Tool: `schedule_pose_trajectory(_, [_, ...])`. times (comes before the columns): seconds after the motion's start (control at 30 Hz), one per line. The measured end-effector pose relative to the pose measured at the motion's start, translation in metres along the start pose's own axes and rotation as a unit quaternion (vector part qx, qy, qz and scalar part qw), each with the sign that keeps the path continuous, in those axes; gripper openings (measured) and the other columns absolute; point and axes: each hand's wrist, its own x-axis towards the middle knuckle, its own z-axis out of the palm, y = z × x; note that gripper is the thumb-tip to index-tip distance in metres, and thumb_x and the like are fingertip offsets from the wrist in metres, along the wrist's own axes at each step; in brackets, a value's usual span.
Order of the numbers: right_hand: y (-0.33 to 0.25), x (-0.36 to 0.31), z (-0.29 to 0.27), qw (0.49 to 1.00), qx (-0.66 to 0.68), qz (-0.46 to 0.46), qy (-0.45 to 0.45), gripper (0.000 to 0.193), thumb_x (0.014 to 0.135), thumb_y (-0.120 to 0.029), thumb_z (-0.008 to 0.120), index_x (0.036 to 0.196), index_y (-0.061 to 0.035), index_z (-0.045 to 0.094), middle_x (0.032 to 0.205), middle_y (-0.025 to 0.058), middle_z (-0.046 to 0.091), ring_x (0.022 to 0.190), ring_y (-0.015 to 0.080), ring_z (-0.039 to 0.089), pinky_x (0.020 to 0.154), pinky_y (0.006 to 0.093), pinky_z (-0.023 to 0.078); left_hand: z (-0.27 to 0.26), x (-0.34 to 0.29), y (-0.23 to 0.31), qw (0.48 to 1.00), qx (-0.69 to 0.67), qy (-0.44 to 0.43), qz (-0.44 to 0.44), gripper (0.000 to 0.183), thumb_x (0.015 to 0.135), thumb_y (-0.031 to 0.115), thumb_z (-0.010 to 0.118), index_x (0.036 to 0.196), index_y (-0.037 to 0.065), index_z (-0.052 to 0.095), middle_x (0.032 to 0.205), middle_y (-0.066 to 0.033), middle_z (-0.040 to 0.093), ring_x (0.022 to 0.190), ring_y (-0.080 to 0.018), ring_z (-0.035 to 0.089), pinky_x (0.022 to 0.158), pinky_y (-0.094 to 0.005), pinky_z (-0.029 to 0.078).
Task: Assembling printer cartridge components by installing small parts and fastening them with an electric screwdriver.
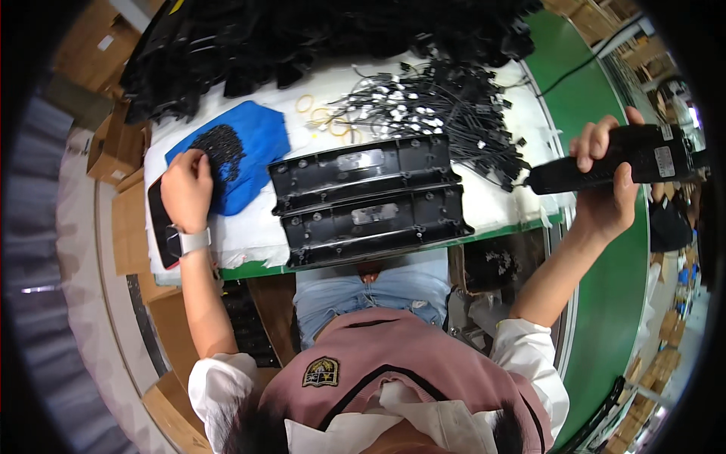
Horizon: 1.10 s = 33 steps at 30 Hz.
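My right hand (605,174) is wrapped round a black electric screwdriver (605,160), held level at the right of the table with its tip pointing left. At the left, my left hand (187,185) is at the edge of a pile of small black screws (221,147) on a blue cloth (261,129). Its fingers are curled and pressed together; whether a screw is between them is hidden. Between my hands, two long black plastic housings (370,216) lie side by side at the front of the table, hollow side up, with screw posts inside.
Behind the housings spreads a heap of black cables (454,106) with white connectors. Yellow rubber bands (329,121) lie left of it. Many black parts (325,45) line the back. A dark phone (160,227) lies by my left wrist. Cardboard boxes (117,147) stand left; a green surface (582,83) runs along the right.
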Motion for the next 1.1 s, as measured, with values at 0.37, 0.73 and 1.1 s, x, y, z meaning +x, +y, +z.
schedule_pose_trajectory(0.37, [0.010,-0.008,0.035,0.938,0.314,-0.094,-0.116,0.075,0.082,-0.033,0.070,0.137,-0.0072,0.027,0.065,-0.0026,0.054,0.047,0.0097,0.053,0.057,0.0271,0.044,-0.023,-0.034,0.125,0.889,-0.422,-0.171,0.051,0.004,0.076,0.004,0.067,0.076,0.000,0.066,0.070,-0.0046,0.063,0.058,-0.0092,0.055,0.053,-0.0222,0.042])
schedule_pose_trajectory(0.73, [0.019,-0.024,0.065,0.934,0.316,-0.120,-0.115,0.044,0.085,-0.039,0.066,0.111,-0.0137,0.042,0.070,-0.0021,0.058,0.049,0.0097,0.056,0.052,0.0254,0.047,-0.031,-0.049,0.183,0.760,-0.549,-0.311,0.154,0.012,0.074,-0.001,0.067,0.085,0.000,0.069,0.074,-0.0105,0.065,0.061,-0.0192,0.062,0.055,-0.0261,0.048])
schedule_pose_trajectory(1.1, [0.027,-0.029,0.070,0.939,0.317,-0.055,-0.119,0.040,0.086,-0.036,0.064,0.108,-0.0124,0.039,0.070,-0.0007,0.056,0.051,0.0116,0.054,0.053,0.0275,0.044,-0.022,-0.056,0.181,0.764,-0.537,-0.326,0.148,0.011,0.069,0.000,0.071,0.080,0.001,0.070,0.072,-0.0089,0.065,0.061,-0.0192,0.062,0.054,-0.0267,0.048])
